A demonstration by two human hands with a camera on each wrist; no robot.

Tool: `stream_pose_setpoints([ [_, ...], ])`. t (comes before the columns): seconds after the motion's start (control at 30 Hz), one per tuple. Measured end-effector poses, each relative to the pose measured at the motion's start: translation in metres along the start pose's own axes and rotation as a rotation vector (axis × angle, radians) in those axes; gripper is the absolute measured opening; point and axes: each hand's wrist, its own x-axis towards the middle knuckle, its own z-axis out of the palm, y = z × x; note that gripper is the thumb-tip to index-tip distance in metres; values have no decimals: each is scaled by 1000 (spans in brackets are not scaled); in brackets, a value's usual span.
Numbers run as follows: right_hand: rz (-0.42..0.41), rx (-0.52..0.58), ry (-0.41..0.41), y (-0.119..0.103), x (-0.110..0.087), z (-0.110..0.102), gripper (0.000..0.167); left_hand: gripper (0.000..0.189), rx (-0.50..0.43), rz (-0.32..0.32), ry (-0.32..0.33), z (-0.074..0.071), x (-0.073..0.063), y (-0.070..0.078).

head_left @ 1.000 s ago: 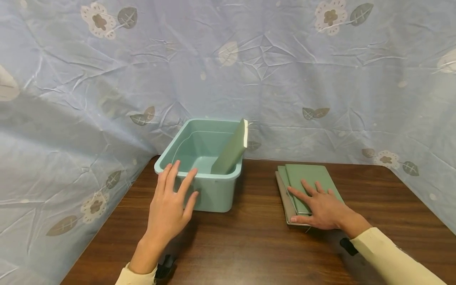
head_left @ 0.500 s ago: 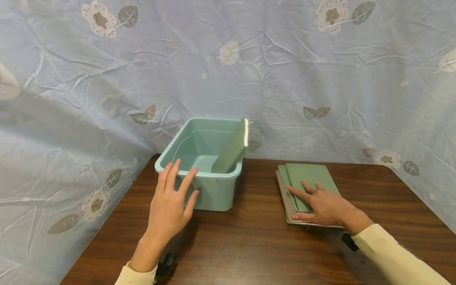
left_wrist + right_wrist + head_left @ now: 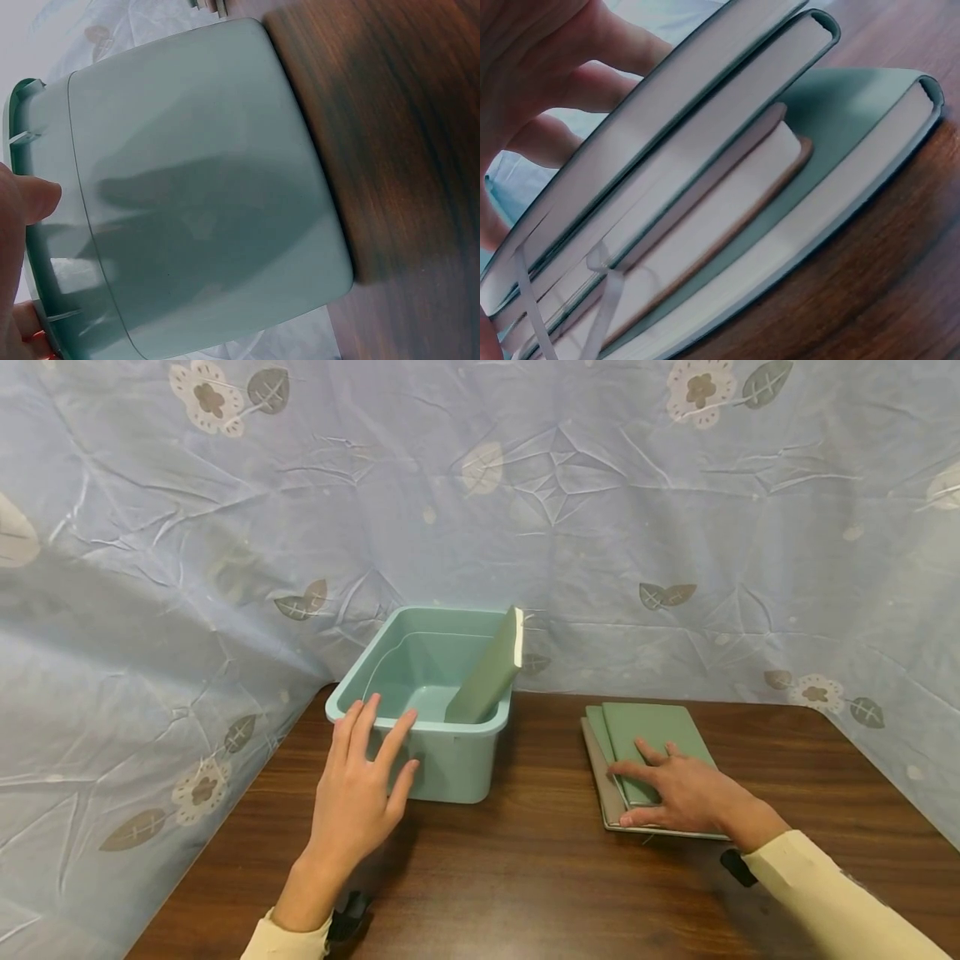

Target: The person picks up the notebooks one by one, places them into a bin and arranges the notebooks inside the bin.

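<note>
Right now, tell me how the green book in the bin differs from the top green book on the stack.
The green book in the bin stands tilted, leaning against the right wall of the teal bin; the top green book on the stack lies flat on other books. No hand touches the bin book, while the right hand rests on the stack's top book. The left hand is at the bin's front rim instead. Both covers are the same muted green.

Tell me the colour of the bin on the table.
The bin is pale teal, a light blue-green; the head view shows it best.
</note>
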Motion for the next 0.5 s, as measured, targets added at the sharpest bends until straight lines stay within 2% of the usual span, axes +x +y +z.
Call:
stream_pose_setpoints([
  [0.5,-26,-54,93,2,-6,9,78,67,7,4,1,-1,0,1],
])
